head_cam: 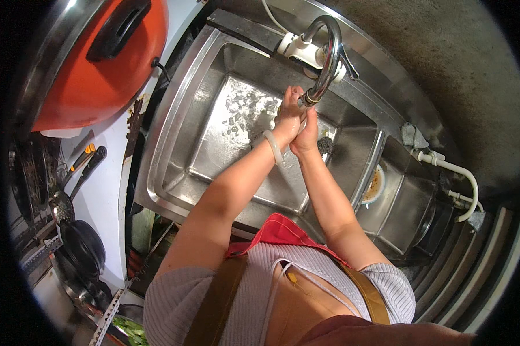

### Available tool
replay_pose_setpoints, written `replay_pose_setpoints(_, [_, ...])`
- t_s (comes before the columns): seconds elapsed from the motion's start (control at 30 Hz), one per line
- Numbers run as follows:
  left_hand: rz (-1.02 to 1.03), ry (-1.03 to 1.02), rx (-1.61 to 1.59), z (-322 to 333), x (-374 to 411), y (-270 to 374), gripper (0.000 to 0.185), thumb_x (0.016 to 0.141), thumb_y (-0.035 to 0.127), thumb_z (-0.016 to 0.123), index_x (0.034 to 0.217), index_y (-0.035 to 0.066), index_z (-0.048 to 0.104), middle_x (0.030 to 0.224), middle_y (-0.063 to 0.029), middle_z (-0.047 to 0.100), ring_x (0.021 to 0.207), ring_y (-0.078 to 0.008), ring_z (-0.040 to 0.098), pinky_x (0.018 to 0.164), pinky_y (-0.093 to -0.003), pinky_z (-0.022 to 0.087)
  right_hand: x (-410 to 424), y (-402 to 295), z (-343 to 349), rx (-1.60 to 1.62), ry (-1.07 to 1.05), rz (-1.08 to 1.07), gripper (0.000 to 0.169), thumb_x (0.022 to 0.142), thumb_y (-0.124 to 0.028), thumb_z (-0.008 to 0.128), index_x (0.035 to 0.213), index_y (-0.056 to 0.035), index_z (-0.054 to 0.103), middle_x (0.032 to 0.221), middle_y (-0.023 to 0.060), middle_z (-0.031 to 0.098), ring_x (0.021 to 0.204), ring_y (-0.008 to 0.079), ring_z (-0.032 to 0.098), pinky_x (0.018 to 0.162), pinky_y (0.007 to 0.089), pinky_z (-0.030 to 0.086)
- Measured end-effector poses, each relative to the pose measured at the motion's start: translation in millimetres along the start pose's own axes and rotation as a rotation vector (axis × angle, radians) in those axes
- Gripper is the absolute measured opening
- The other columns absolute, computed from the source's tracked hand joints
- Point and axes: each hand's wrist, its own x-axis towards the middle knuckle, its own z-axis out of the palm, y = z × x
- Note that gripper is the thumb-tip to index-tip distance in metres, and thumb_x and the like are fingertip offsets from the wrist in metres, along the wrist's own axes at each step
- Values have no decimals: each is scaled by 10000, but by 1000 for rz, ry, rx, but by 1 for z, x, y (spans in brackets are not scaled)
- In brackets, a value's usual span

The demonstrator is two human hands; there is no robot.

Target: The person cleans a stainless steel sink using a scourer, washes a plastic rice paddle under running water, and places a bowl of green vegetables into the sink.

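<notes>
My left hand [289,119] and my right hand [306,135] press together palm to palm under the spout of a curved chrome faucet [334,47]. The skin of the left hand looks wet, and a pale bangle [273,148] circles that wrist. The faucet tip covers part of the fingers, so I cannot tell whether anything lies between the palms. Below them is a stainless steel sink basin [225,142], its bottom wet and shiny. A dark scouring ball [325,145] rests in the basin, just right of my right wrist.
A smaller sink compartment [398,203] on the right holds a bowl [374,186] with brownish liquid. White pipes [457,168] stand beyond it. At the left are a large red electric wok [108,73], a skimmer [61,207] and a black pan [84,248]. Green leaves [132,332] show below.
</notes>
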Motion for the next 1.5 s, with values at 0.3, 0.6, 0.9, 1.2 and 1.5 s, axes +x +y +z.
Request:
replay_pose_setpoints(0.3, [-331,-87,375,-34,-11,61,868,748,517,574,1296,-54,218,984,-229,558,985,-312,534,839,-368,407,20,-6,-14,158,-79,-27,532,720,-218,473,1203,-4,408,1111,163,530,1041,284,509,917,403,401])
replay_pose_setpoints(0.6, [-414,-236,320,-104,-34,-8,648,800,600,423,998,15,619,931,-127,623,875,-230,567,785,-306,408,33,-16,-8,304,-103,107,524,739,-254,425,1219,-44,422,1152,196,517,1062,345,498,937,543,347])
replay_pose_setpoints(0.9, [-547,-99,354,-145,-67,-70,684,860,578,292,997,-27,581,876,-153,603,822,-275,547,770,-357,401,38,-47,-16,373,-185,69,501,629,-192,517,1104,-34,521,1167,204,503,1085,348,482,958,555,329])
replay_pose_setpoints(1.2, [-455,-266,377,-126,-58,1,611,898,517,268,1027,-3,563,865,-132,630,643,-212,580,608,-318,445,38,-29,-23,436,-146,154,505,638,-209,489,1093,11,476,1117,229,523,1066,364,498,917,558,373])
replay_pose_setpoints(1.5, [-636,-523,-247,-145,-87,43,238,887,216,477,1028,24,475,640,-43,527,419,-98,448,400,-229,394,49,21,-72,-608,413,11,395,775,-22,530,1143,60,413,999,205,567,902,308,570,808,364,452])
